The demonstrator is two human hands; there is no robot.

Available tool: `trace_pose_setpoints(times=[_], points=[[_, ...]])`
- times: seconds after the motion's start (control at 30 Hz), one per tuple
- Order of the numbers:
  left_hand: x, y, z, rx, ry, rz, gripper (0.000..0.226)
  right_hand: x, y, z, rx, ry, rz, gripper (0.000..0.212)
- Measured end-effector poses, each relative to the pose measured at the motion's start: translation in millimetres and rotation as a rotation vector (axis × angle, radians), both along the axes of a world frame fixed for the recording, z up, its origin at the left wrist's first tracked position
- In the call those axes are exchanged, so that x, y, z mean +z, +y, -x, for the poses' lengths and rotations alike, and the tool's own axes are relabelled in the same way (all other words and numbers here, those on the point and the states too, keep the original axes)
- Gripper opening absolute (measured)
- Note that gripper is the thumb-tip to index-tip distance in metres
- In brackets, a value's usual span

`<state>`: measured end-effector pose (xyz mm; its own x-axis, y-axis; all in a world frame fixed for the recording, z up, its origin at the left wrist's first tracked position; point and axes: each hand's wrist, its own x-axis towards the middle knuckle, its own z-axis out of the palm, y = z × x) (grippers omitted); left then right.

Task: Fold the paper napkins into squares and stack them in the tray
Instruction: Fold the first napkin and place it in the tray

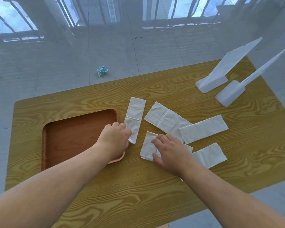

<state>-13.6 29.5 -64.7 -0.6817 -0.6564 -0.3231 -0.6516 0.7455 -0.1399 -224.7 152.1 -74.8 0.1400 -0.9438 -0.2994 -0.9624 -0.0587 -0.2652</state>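
The left hand (115, 137) reaches across the near right corner of the tray (76, 134), its fingers closed on the near end of a long napkin strip (135, 119), pinching the lower edge so it curls up off the table (138, 186). That looks like the start of a fold, bringing the near half over the far half along the crease already showing at the middle. The right hand (169, 153) lies flat and spread on a napkin near the table's centre (147, 147), fingers extended and pressing rather than gripping; it seems to be pinning or flattening that piece, which already looks nearly square.

Further out, three more unfolded napkins lie to the right: one angled strip (164, 119), another overlapping its far end (204, 129), and a third just beyond the right hand (211, 155). All stay within easy reach of both hands. The tray itself holds nothing yet, so the stacking has not begun.

At the far right corner stand two white plastic pieces (220, 83), well apart from the work. On the tiled floor beyond the table sits a crumpled wrapper (102, 70).
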Motion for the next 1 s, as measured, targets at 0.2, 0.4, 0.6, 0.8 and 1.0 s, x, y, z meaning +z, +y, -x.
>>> trace_pose_setpoints(times=[0.2, 0.4, 0.6, 0.8, 1.0], points=[[7, -2, -6, -0.068, 0.156, 0.0, 0.03, 4, -18, -17, -0.009, -0.067, 0.07, 0.058], [29, 4, -10, -0.083, 0.384, -0.111, 0.037, 7, -37, -36, -0.122, -0.119, 0.037, 0.072], [34, 1, -19, 0.012, 0.358, -0.172, 0.059, 3, -46, -45, -0.218, -0.247, -0.004, 0.01], [25, -6, -21, 0.188, 0.462, -0.091, 0.056, 2, -69, -33, -0.589, -0.507, -0.134, 0.023], [9, -8, -7, 0.204, 0.377, -0.055, 0.043, -2, -76, -30, -0.683, -0.4, -0.055, 0.037]])
